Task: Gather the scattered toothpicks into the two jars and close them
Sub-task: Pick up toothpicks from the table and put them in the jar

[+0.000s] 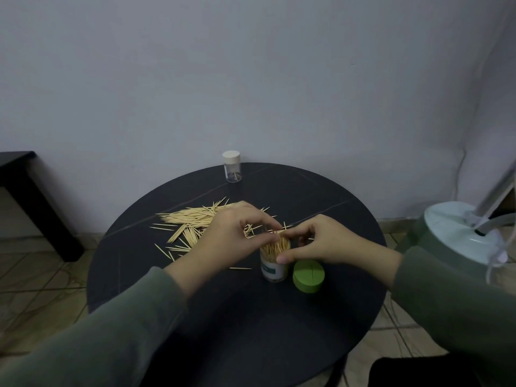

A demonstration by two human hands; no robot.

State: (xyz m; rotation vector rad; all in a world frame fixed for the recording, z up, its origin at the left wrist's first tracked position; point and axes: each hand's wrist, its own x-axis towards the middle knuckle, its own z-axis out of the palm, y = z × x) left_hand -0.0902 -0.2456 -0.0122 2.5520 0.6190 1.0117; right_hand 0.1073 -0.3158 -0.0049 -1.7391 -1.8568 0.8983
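Basically, biggest first: round dark table (279, 331) carries everything. On its far-left half lies the loose heap of toothpicks (192, 219), a lot not yet gathered, a few strays nearer the middle. Judged: each stick is feather-light, stiff but snappable, with sharp tips; they roll and skid on the smooth top, so sweep them into a parallel bundle and pinch it mid-length, not at the points.

Left hand (231, 241) sits over the pile edge, fingers curled, fingertips at the mouth of the open jar (275, 266); looks like it pinches a few sticks going in, hard to see exactly. Right hand (321, 244) grips the open jar near the rim, thumb on the near wall, fingers round the back, steadying it.

Open jar stands upright at table centre, packed almost full of upright sticks. Judged: thin clear plastic, light, tips easily; hold by the wall low down while loading. It has a white and green label, the writing too small and blurred to read.

Green lid (309, 275) lies just beside that jar on its right, with a slit across the top; light, rigid, take by the rim.

Small clear jar (232, 166) at the far edge, white cap on, only a few sticks inside. No readable marking.
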